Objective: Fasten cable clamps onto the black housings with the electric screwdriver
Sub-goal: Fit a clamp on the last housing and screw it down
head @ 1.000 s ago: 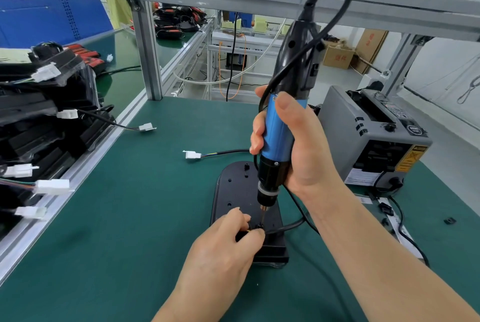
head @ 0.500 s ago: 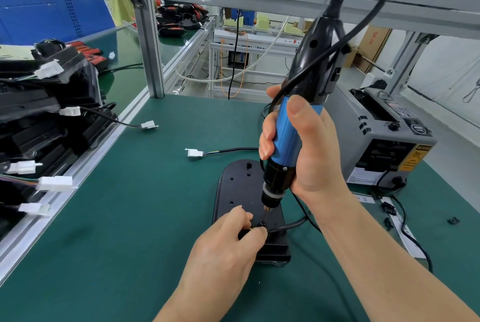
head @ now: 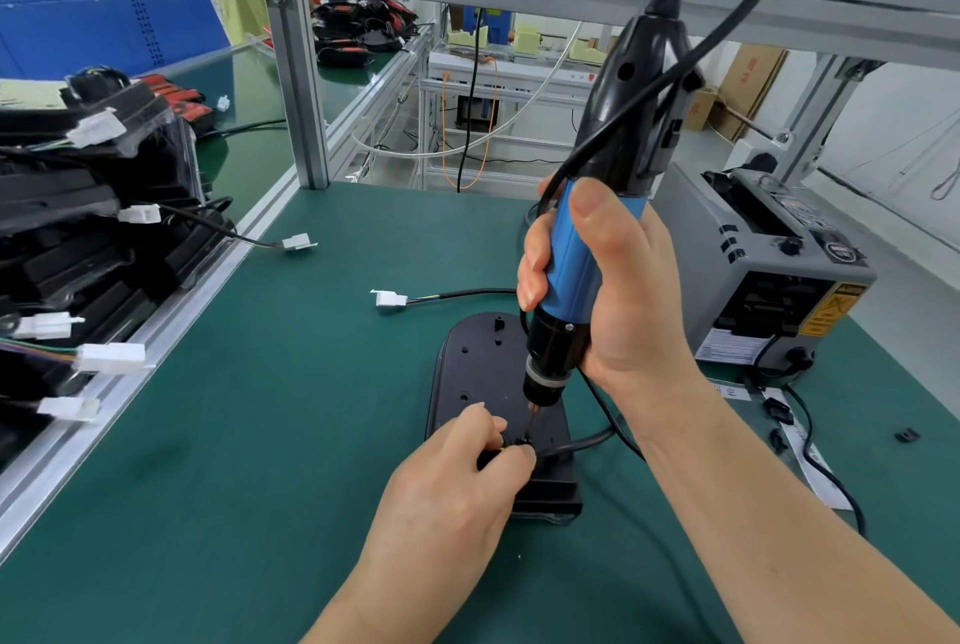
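Head view, over a workbench: nearest the lens, the person's left hand (head: 457, 482) reaches in from the lower edge. Its thumb and forefinger pinch a small cable clamp (head: 521, 444) against the near end of a black housing (head: 467, 368), and the other fingers are curled under. The housing lies flat on the green mat (head: 260, 435), running lengthwise away from the camera, and a black cable (head: 587, 443) leaves the clamp toward the right.

Directly above, the bit of the electric screwdriver (head: 574, 258) points down at the clamp, just beside the left fingertips. The tool stands nearly upright, its top leaning right; whether the tip sits in a screw is too small to tell. The right hand (head: 623, 300) is wrapped round its blue grip, fingers curled about the far side and thumb laid along the near face.

Beyond the housing, a black lead ends in a white connector (head: 389, 299) on the mat. To the right stands a grey machine (head: 769, 279) with a yellow warning label, and a small black clip (head: 907, 434) lies apart on the mat in front of it. At left a stack of black housings (head: 78, 238) with white plugs is heaped behind a rail, and an aluminium post (head: 301, 87) rises at the bench's far edge.
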